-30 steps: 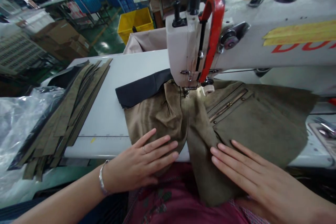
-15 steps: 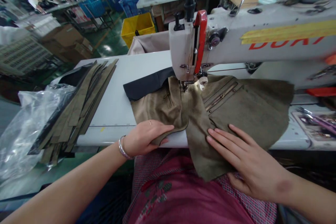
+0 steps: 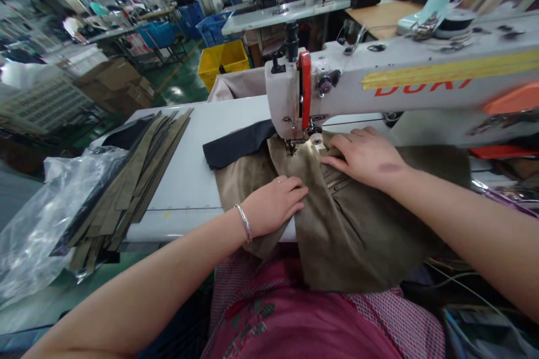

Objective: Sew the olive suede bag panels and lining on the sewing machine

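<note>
An olive-brown garment piece (image 3: 373, 241) with a zip lies under the presser foot (image 3: 290, 148) of a white sewing machine (image 3: 345, 90), its lower part hanging over the table's front edge. My left hand (image 3: 275, 205) is closed on the cloth left of the seam, fingers together; its thumb is hidden. To the right of the needle, my right hand (image 3: 364, 157) has its bent fingers and thumb closed on the cloth, partly covering the zip (image 3: 337, 184). A dark cloth strip (image 3: 238, 145) lies along the garment's back left edge.
Olive strips (image 3: 135, 174) lie in a pile on the left of the white table (image 3: 168, 190), beside a clear plastic bag (image 3: 54, 224). Behind the table stand a yellow crate (image 3: 223, 61) and cardboard boxes (image 3: 115, 81). A red lever (image 3: 304, 90) is on the machine head.
My right hand has moved from the garment's front up beside the needle. My left hand has shifted right, closer to the seam. The cloth on the right is now bunched and hangs lower.
</note>
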Tool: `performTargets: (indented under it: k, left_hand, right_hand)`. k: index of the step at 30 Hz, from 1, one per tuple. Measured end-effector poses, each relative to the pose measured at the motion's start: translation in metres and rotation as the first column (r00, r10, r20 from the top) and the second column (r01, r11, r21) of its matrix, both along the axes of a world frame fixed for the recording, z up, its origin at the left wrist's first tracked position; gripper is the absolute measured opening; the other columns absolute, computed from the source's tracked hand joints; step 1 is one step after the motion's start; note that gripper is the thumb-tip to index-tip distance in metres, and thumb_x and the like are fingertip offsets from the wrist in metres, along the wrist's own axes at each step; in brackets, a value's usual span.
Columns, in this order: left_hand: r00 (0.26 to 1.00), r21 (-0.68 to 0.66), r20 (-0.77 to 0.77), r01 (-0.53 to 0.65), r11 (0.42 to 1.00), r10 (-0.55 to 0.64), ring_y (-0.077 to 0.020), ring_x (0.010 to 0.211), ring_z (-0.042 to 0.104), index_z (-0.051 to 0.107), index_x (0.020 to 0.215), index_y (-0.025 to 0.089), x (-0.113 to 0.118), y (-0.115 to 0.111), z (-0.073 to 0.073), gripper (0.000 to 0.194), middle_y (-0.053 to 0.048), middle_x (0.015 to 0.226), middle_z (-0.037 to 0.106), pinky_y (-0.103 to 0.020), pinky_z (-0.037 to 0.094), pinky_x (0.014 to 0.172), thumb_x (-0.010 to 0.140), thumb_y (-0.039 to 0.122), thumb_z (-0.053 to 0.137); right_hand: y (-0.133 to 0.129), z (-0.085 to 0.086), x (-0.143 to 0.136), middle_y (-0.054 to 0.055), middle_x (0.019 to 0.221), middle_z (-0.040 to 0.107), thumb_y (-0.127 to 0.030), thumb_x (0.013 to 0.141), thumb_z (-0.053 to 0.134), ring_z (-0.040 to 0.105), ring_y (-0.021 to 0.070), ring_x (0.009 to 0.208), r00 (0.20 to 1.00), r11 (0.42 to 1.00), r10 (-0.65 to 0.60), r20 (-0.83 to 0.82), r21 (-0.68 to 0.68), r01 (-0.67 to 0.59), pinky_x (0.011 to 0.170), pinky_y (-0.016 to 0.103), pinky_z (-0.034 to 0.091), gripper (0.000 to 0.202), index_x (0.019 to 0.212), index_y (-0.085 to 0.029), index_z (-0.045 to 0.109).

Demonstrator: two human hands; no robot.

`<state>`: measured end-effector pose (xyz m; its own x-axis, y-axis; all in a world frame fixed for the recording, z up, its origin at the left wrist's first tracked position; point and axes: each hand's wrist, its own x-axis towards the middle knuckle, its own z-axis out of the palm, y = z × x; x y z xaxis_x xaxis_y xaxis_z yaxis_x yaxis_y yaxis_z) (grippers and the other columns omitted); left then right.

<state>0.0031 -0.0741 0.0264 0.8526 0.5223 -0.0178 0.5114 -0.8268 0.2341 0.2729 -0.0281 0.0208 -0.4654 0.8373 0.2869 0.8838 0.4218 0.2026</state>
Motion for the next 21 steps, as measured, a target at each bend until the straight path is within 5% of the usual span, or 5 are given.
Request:
performTargets:
  k: [6, 9, 12, 16, 21]
  left_hand:
    - [1.000, 0.069, -0.001, -0.023, 0.997, 0.023, -0.0211, 0.113, 0.052, 0.050, 0.130, 0.015, 0.009, -0.008, -0.014, 0.035, -0.010, 0.122, 0.053, -0.038, 0.044, 0.102, 0.099, 0.026, 0.041]
    - [0.999, 0.075, 0.010, -0.049, 0.996, 0.048, -0.0218, 0.111, 0.054, 0.050, 0.130, 0.014, 0.010, -0.011, -0.014, 0.035, -0.011, 0.120, 0.054, -0.039, 0.047, 0.099, 0.098, 0.024, 0.040]
    - [0.998, 0.047, 0.065, -0.025, 0.999, 0.022, -0.0197, 0.116, 0.053, 0.047, 0.132, 0.013, 0.003, -0.008, -0.012, 0.037, -0.012, 0.126, 0.054, -0.037, 0.046, 0.102, 0.097, 0.016, 0.037]
    - [0.999, 0.149, 0.005, 0.051, 0.988, -0.053, -0.0227, 0.131, 0.044, 0.040, 0.139, 0.012, -0.016, 0.003, 0.000, 0.041, -0.014, 0.142, 0.047, -0.043, 0.038, 0.109, 0.099, 0.021, 0.037]
    - [0.974, 0.178, -0.155, 0.194, 0.965, -0.167, -0.0319, 0.128, 0.048, 0.045, 0.137, 0.008, -0.037, 0.001, 0.016, 0.076, -0.018, 0.123, 0.062, -0.058, 0.008, 0.119, 0.089, 0.066, 0.043]
  right_hand:
    - [-0.005, 0.015, 0.049, 0.016, 0.078, 0.065, -0.036, 0.090, 0.052, 0.060, 0.0288, 0.081, 0.966, 0.968, -0.248, 0.077, 0.063, 0.244, 0.068, 0.042, 0.037, 0.029, 0.086, -0.012, 0.067]
    - [-0.027, 0.009, 0.021, 0.018, 0.116, 0.063, -0.013, 0.089, 0.047, 0.054, 0.0317, 0.112, 0.998, 0.996, 0.051, -0.026, 0.072, -0.049, 0.091, 0.046, 0.042, 0.025, 0.107, -0.010, 0.065]
    - [-0.053, -0.012, -0.026, 0.014, 0.139, 0.051, -0.012, 0.091, 0.045, 0.045, 0.0228, 0.129, 0.909, 0.937, 0.329, -0.256, -0.031, -0.348, 0.109, 0.038, 0.038, 0.039, 0.129, -0.010, 0.054]
    - [-0.072, -0.036, -0.055, 0.013, 0.136, 0.054, -0.027, 0.095, 0.046, 0.049, 0.0262, 0.124, 0.913, 0.939, 0.286, -0.290, -0.107, -0.328, 0.108, 0.044, 0.040, 0.043, 0.135, -0.010, 0.050]
    - [-0.079, -0.038, -0.051, 0.013, 0.119, 0.063, -0.017, 0.095, 0.045, 0.053, 0.0260, 0.115, 0.926, 0.939, 0.309, -0.216, -0.088, -0.333, 0.110, 0.046, 0.037, 0.033, 0.123, -0.010, 0.060]
